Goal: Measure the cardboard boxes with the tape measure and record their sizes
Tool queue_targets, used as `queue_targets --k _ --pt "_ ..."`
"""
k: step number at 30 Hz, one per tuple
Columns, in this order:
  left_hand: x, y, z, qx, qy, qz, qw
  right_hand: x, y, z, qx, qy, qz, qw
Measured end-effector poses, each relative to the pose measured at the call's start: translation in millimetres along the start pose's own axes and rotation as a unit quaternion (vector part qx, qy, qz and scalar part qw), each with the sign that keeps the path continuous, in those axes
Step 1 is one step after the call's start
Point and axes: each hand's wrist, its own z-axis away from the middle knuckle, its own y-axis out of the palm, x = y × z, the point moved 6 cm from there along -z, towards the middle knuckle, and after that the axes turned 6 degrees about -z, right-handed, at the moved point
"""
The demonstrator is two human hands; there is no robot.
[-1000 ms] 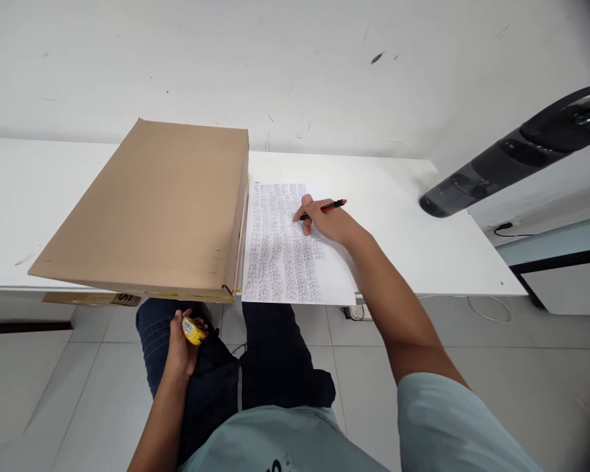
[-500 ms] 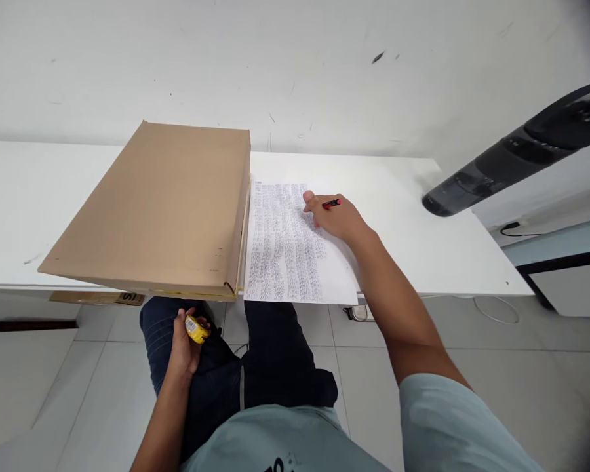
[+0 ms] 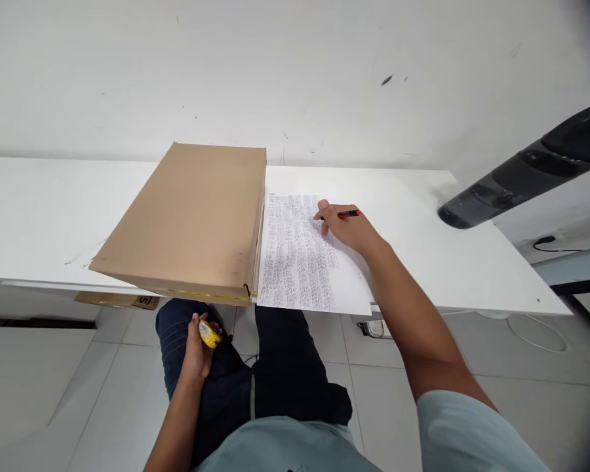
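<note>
My left hand (image 3: 200, 347) rests over my thigh below the table edge, fingers closed round a yellow tape measure (image 3: 210, 334) with a barcode label. On the table my right hand (image 3: 347, 226) grips a black and red pen (image 3: 349, 214). The hand lies over the upper right part of a white paper sheet (image 3: 347, 288), which is covered in dense rows of handwriting and reaches slightly past the front edge. The pen's tip is too small to tell whether it touches the paper. Left of the sheet sits a closed cardboard box (image 3: 196, 216).
A white narrow table (image 3: 413, 262) runs along a scuffed white wall (image 3: 324, 78). A dark vacuum-like appliance (image 3: 511, 177) leans in from the right. Beneath the table are a cardboard piece (image 3: 115, 299), a power strip (image 3: 373, 329) and a white cable (image 3: 535, 341).
The view has shifted, so everything sits a little further right and lower. My right hand's grip has altered slightly, and more of the pen shows. My left hand keeps hold of the tape measure.
</note>
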Motion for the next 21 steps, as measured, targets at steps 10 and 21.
queue_targets --k 10,21 --pt "-1 0.1 -1 0.003 0.001 0.002 1.000 3 5 3 0.046 0.049 -0.035 0.997" --pt "0 -0.2 -1 0.004 -0.002 -0.003 1.000 -3 -6 -5 -0.054 -0.001 0.054 0.997"
